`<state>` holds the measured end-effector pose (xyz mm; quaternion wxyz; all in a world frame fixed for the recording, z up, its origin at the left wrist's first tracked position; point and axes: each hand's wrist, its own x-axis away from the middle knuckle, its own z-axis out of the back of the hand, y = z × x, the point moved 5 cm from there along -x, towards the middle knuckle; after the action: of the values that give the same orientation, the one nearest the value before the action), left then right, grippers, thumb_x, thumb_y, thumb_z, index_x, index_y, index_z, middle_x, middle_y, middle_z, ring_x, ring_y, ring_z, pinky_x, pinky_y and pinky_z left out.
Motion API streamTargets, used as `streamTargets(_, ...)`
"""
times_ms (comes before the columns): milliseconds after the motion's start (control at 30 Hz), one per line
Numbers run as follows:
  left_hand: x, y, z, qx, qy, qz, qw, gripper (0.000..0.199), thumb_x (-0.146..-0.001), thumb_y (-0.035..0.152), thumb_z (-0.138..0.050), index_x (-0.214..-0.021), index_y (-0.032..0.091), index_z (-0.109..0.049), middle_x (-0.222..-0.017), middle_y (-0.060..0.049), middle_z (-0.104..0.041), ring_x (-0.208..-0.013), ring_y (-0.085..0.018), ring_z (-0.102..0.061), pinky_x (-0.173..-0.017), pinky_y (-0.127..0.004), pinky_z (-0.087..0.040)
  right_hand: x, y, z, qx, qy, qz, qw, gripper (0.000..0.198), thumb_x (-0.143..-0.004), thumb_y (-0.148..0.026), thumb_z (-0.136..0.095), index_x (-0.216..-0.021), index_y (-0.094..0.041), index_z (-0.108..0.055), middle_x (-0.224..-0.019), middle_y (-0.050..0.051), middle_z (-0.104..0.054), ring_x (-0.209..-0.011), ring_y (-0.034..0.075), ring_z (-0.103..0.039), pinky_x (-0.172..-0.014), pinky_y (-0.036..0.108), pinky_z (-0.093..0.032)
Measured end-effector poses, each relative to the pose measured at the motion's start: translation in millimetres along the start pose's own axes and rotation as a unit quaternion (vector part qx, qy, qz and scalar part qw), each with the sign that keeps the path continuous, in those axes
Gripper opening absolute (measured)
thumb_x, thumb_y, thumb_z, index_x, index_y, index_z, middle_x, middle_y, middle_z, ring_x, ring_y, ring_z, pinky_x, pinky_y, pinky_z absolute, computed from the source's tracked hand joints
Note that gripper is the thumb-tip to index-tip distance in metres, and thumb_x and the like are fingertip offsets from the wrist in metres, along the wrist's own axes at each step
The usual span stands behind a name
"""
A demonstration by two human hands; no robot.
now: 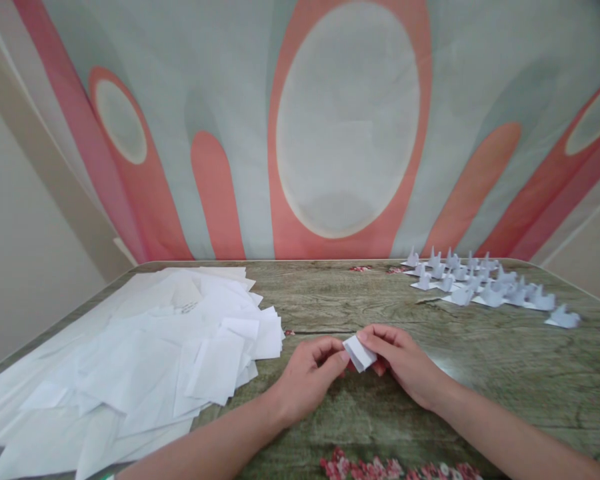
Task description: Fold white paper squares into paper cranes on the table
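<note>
A small folded piece of white paper is held up over the middle of the table, near its front. My left hand pinches its left edge between thumb and fingers. On the other side, my right hand grips the upper right of the same paper, thumb on top. The fingertips behind the paper are partly hidden. To the left of my left hand lies a spread pile of white paper sheets. Several folded white paper figures with upright points stand in rows at the back right.
The wood-grain table has pink flower prints at its front edge. A single paper figure stands at the right end of the group. Behind the table hangs a grey and coral patterned backdrop.
</note>
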<state>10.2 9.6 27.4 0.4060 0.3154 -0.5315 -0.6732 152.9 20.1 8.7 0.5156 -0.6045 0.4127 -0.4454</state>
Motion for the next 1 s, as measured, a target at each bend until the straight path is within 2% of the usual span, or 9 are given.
streamTargets(100, 1, -3, -4, 0.002, 0.02, 0.018, 1.0, 0.032, -0.083, 0.036, -0.045, -0.071, 0.011, -0.061, -0.063, 0.0, -0.054, -0.061, -0.011, -0.047, -0.06, -0.021, -0.035, 0, 2, -1, -0.02, 0.0, -0.004, 1.0, 0.029, -0.08, -0.041, -0.056, -0.068, -0.014, -0.057, -0.055, -0.003, -0.048, -0.046, 0.006, -0.037, -0.042, 0.018, -0.029)
streamTargets(300, 1, -7, -8, 0.02, 0.033, 0.048, 0.998, 0.033, -0.081, 0.036, -0.046, -0.066, 0.011, -0.062, -0.059, 0.0, -0.056, -0.057, -0.011, -0.047, -0.058, -0.021, -0.036, 2, 2, -4, -0.003, 0.009, 0.007, 1.0, 0.032, -0.078, -0.046, -0.056, -0.069, -0.015, -0.058, -0.056, -0.002, -0.05, -0.048, 0.008, -0.04, -0.044, 0.019, -0.032)
streamTargets(700, 0, -8, -11, -0.003, 0.046, 0.052, 0.998, 0.027, -0.076, 0.032, -0.051, -0.063, 0.011, -0.061, -0.056, 0.001, -0.053, -0.051, -0.008, -0.041, -0.051, -0.02, -0.031, 6, 2, -12, 0.013, 0.009, 0.004, 1.0, 0.031, -0.08, -0.044, -0.055, -0.07, -0.015, -0.057, -0.057, -0.002, -0.054, -0.048, 0.007, -0.043, -0.046, 0.019, -0.034)
streamTargets(1000, -1, -5, -9, -0.031, 0.072, 0.049, 0.996, 0.02, -0.073, 0.029, -0.055, -0.065, 0.011, -0.057, -0.056, 0.003, -0.05, -0.052, -0.007, -0.038, -0.049, -0.018, -0.03, 8, 3, -13, 0.005, 0.012, -0.002, 1.0, 0.033, -0.076, -0.048, -0.058, -0.072, -0.015, -0.057, -0.059, -0.003, -0.05, -0.049, 0.007, -0.042, -0.046, 0.019, -0.034)
